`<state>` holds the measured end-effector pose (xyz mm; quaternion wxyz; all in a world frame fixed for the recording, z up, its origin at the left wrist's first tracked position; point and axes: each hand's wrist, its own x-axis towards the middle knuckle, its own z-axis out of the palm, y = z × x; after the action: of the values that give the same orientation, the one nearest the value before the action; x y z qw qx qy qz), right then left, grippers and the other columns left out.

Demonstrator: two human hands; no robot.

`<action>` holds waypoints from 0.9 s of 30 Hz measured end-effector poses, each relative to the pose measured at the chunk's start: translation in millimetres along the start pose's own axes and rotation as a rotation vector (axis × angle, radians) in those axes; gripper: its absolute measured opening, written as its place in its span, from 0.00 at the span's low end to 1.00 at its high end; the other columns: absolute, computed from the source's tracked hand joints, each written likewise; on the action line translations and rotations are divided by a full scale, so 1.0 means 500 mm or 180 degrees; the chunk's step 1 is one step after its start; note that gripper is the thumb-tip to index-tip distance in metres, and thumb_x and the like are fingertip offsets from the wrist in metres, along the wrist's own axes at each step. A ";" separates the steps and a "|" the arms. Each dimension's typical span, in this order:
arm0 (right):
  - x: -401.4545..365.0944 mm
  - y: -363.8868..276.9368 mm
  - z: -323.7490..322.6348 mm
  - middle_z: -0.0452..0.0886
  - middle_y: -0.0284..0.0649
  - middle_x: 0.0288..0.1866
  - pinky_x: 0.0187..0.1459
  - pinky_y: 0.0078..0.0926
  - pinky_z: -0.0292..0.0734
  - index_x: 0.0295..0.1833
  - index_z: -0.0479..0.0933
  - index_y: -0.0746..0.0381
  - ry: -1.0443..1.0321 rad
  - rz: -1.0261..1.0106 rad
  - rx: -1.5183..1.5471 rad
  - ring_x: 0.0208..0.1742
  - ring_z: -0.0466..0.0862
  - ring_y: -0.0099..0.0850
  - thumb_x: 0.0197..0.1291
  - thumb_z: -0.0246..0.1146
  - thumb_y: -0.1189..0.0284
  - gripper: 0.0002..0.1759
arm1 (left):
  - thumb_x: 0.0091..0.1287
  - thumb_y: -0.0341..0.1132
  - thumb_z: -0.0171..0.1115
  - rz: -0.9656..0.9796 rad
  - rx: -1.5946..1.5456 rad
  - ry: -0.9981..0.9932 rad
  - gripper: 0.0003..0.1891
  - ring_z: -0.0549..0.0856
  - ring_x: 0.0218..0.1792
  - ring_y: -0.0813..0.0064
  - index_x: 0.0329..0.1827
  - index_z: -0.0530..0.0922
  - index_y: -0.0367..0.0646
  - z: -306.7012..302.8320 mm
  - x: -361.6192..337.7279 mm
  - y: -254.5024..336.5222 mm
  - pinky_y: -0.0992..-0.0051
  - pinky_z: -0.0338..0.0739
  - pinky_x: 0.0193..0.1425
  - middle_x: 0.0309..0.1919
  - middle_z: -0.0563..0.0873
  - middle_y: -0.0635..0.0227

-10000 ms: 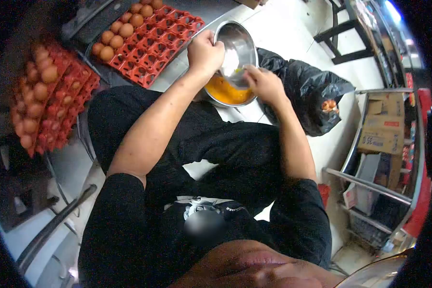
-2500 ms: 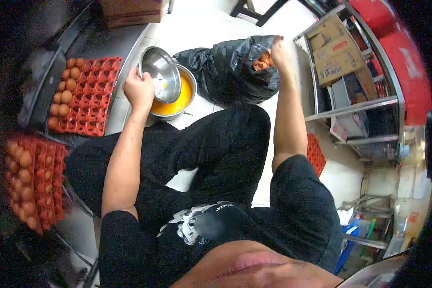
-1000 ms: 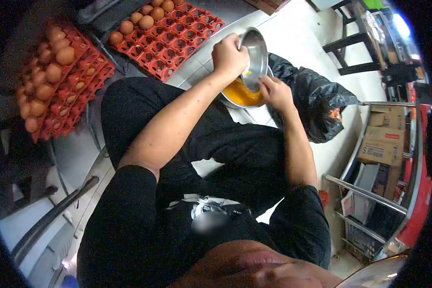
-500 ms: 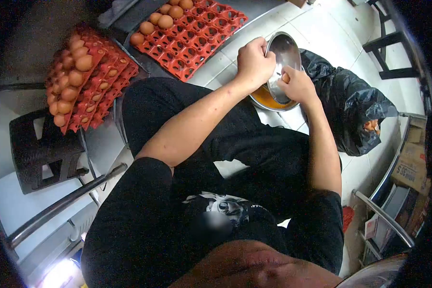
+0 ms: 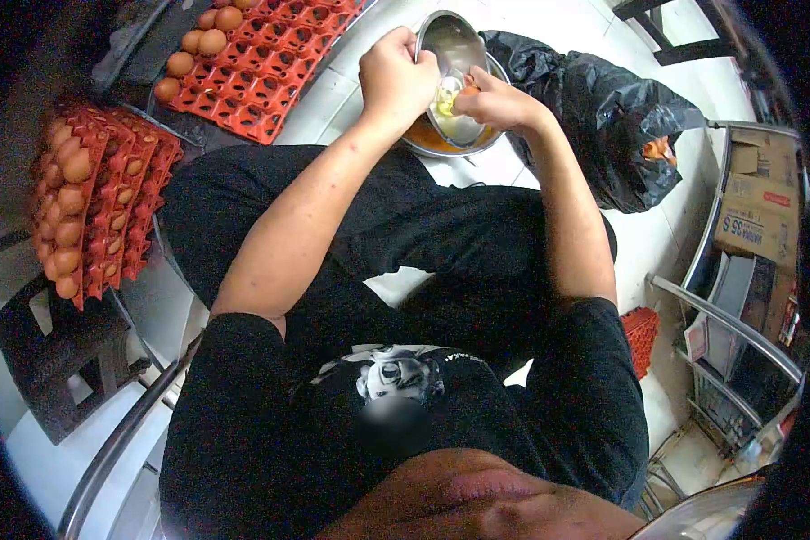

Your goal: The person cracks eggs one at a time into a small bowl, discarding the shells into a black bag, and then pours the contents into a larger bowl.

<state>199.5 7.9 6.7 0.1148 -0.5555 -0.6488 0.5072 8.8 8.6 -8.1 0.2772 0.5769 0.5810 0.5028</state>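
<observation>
My left hand [image 5: 398, 79] grips the rim of a shiny metal bowl [image 5: 452, 40], which is tilted. Over that bowl, my right hand [image 5: 506, 103] is closed around a brown egg [image 5: 470, 89], mostly hidden by the fingers. Clear and yellowish egg content shows in the tilted bowl just below the egg. Beneath it stands a second metal bowl with orange beaten-looking egg liquid [image 5: 423, 137] inside, partly covered by the upper bowl.
A red egg tray [image 5: 259, 67] with several brown eggs lies front left. Further left are stacked trays full of eggs [image 5: 72, 193] beside a black plastic stool [image 5: 58, 351]. To the right sits a black garbage bag [image 5: 594, 126] with shells showing; cardboard boxes [image 5: 758, 207] fill a metal rack.
Egg content now shows in the tilted bowl below my right hand. The whole view has shifted, so bowls and trays sit further left and higher. My left hand still grips the bowl.
</observation>
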 end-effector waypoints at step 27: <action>0.013 0.041 -0.004 0.77 0.33 0.32 0.19 0.17 0.63 0.59 0.74 0.61 0.0489 0.0101 0.0678 0.26 0.74 0.18 0.58 0.75 0.43 0.37 | 0.65 0.27 0.62 0.2039 0.0949 -0.0104 0.03 0.87 0.28 0.49 0.34 0.77 0.42 -0.014 -0.032 0.040 0.55 0.80 0.30 0.24 0.84 0.55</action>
<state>211.1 11.4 -11.3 0.2145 -0.5877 -0.5717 0.5309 13.4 -11.8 8.2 0.0275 0.7719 0.4331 0.4646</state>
